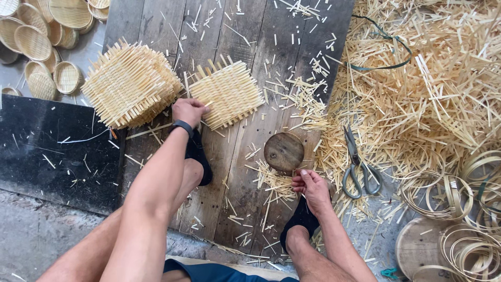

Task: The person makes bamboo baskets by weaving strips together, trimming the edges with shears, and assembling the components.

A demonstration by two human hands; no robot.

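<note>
In the head view the left hand lies curled at the near corner of a woven bamboo mat mid-boards, seemingly steadying it, grip unclear; the right hand pinches loose bamboo strips in closed fingers beside a round wooden block; scissors lie right.

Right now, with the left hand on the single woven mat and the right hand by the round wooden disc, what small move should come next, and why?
Probably drag the single woven mat toward the round wooden disc. The left hand already rests on the mat's near edge, beside the stack of woven mats, while the right hand grips loose bamboo strips just below the disc.
</note>
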